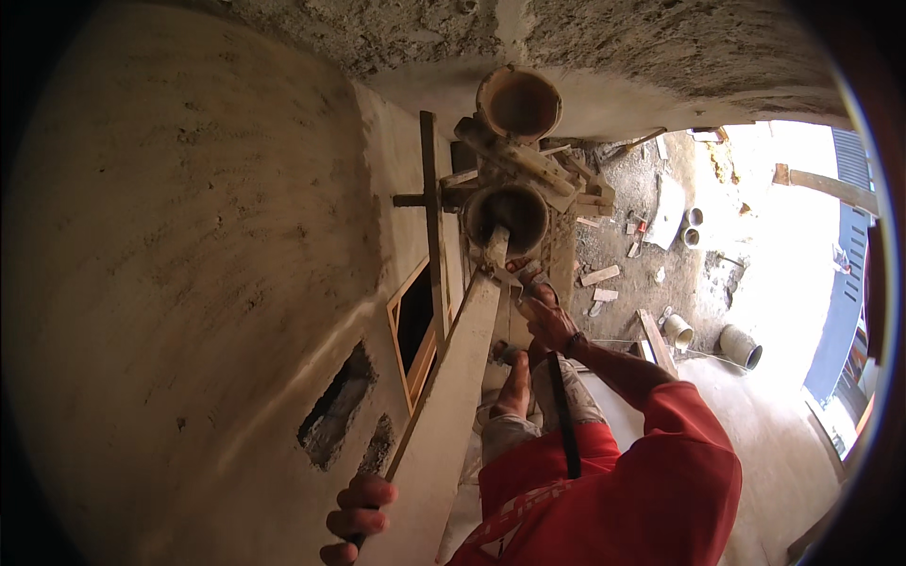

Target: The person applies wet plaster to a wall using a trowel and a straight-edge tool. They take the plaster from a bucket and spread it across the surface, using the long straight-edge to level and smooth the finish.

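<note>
My left hand (pixel 361 517) is wrapped around the edge of a long pale straightedge board (pixel 445 406) near its lower end. The board slants away from me, its far end close to a round mortar bucket (pixel 507 209). My right hand (pixel 550 321) is closed around the handle of a trowel (pixel 506 276), whose blade lies at the board's far end. A pale strip of something stands up from the bucket there; I cannot tell if it is mortar or wood. Farther off sits a second bucket (pixel 520 104) with a dirty rim.
A plastered wall (pixel 217 236) fills the left side, with a wood-framed opening (pixel 411 325) and a rough hole (pixel 337 406). Planks (pixel 528 165) lie around the buckets. Below right, the ground holds rubble, a board (pixel 655 341) and a tipped bucket (pixel 740 347).
</note>
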Available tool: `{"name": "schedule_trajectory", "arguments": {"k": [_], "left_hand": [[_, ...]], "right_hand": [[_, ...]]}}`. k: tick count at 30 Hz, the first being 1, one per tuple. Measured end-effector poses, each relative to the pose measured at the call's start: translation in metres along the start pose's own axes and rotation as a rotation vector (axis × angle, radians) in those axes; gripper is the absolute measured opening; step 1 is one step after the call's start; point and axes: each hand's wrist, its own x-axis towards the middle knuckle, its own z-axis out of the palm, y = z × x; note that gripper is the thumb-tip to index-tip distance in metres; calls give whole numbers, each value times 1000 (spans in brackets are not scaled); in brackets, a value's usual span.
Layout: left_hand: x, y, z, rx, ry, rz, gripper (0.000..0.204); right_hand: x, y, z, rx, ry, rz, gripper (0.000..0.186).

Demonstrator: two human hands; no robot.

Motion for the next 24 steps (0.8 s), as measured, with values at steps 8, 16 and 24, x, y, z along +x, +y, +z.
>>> {"name": "schedule_trajectory", "arguments": {"k": [8, 16, 24], "left_hand": [[-8, -5, -3, 235, 261, -321, 58], [13, -28, -23, 113, 244, -202, 83], [79, 65, -105, -339, -109, 135, 48]], "right_hand": [[185, 139, 65, -234, -320, 663, 48], [80, 140, 14, -28, -81, 523, 30], [-15, -13, -121, 292, -94, 729, 28]]}}
